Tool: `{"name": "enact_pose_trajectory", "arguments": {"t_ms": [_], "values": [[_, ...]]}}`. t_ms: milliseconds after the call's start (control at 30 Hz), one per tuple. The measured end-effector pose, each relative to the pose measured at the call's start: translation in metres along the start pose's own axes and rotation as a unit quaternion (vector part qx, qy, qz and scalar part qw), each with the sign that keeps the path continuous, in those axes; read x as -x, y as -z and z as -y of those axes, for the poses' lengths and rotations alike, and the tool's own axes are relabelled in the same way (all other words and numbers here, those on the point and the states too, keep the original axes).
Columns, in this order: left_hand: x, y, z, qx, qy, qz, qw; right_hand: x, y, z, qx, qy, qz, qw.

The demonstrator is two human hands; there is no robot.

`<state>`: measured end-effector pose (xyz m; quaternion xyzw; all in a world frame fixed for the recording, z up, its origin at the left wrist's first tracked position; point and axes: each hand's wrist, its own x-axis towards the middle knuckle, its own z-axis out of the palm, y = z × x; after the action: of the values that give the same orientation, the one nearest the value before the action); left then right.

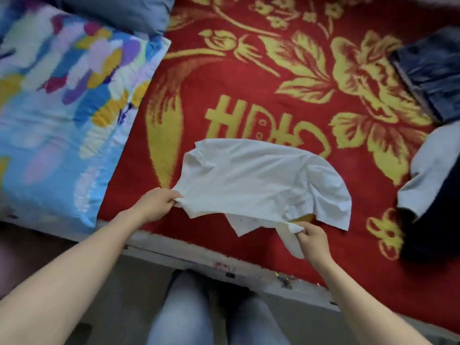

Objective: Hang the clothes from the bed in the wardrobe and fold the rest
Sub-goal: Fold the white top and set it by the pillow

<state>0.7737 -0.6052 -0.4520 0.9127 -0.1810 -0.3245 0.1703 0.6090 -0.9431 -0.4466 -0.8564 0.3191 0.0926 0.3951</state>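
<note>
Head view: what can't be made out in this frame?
White garment: bunched between left hand and right hand, type unclear.
Dark folded item: cut off by the right edge.
Grey and black clothes: cut off by the right edge.
Wardrobe: outside the head view.
Patterned quilt: blurred.

head view | we look from up on our head | we face down and forward at the bed (pixel 249 83) | we are close above its edge
</note>
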Motion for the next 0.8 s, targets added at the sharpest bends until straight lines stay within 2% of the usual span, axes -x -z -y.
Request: {"name": "enact_pose_trajectory", "arguments": {"t_ms": [100, 200, 267, 367, 467, 567, 700, 800], "values": [[0.013, 0.076, -0.043, 0.055, -0.027, -0.102, 0.993, -0.021, 0.069, 0.075, -0.081, 0.034, -0.088, 0.992], [0.034, 0.166, -0.095, 0.092, -0.099, -0.232, 0.963, -0.029, 0.150, 0.158, -0.161, 0.097, -0.169, 0.967], [0.059, 0.223, -0.129, 0.084, -0.144, -0.294, 0.941, -0.023, 0.204, 0.209, -0.168, 0.163, -0.201, 0.951], [0.104, 0.296, -0.175, 0.080, -0.204, -0.344, 0.913, -0.006, 0.274, 0.268, -0.187, 0.243, -0.253, 0.918], [0.151, 0.352, -0.210, 0.083, -0.242, -0.419, 0.871, 0.012, 0.328, 0.310, -0.155, 0.320, -0.316, 0.880], [0.193, 0.394, -0.232, 0.103, -0.255, -0.500, 0.821, 0.033, 0.361, 0.351, -0.119, 0.372, -0.376, 0.840], [0.231, 0.439, -0.241, 0.144, -0.264, -0.572, 0.763, 0.052, 0.379, 0.389, -0.124, 0.408, -0.400, 0.811], [0.247, 0.461, -0.237, 0.123, -0.270, -0.600, 0.743, 0.060, 0.380, 0.406, -0.118, 0.420, -0.409, 0.802]]}}
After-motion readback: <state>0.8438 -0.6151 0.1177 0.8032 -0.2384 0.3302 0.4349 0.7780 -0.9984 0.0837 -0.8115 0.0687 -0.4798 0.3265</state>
